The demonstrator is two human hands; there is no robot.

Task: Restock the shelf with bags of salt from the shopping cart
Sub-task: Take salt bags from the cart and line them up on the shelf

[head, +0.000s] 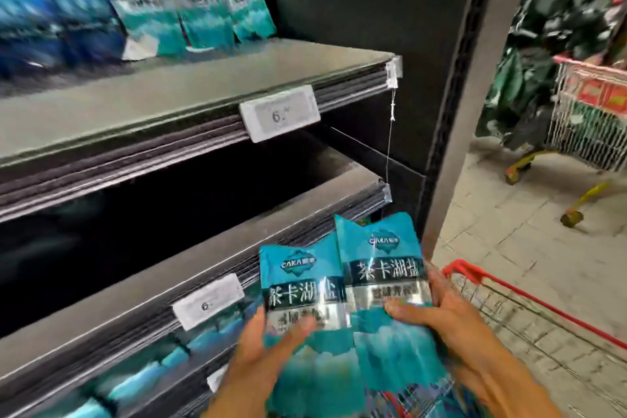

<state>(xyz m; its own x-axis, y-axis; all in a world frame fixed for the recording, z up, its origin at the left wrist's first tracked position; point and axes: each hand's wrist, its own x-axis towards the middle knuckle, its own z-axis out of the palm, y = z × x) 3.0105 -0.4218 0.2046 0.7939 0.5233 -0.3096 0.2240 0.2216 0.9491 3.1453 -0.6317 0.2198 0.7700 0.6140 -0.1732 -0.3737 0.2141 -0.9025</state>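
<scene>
Two teal bags of salt are held upright side by side at lower centre, in front of the lower shelf edge. Left bag point(302, 285) sits in the left hand point(261, 346): thumb curled over the bag's front, fingers hidden behind it. Right bag point(380, 268) sits a bit higher and overlaps the left bag's edge; right hand point(437, 319) grasps it, thumb pressed across the front, fingers wrapped round the right side. Both hands grasping, neither released.

Shopping cart point(502, 295) with red rim is just right of the hands, on the tiled floor point(509, 220). Upper shelf point(190, 85) is mostly bare at the front, with more teal salt bags point(190, 0) standing at its back left, blurred. White price tag point(280, 117) is clipped on the upper shelf edge, another price tag point(208, 305) on the lower shelf point(237, 214) edge. More teal bags show blurred under the lower shelf. Second cart point(590, 112) stands far right, well apart.
</scene>
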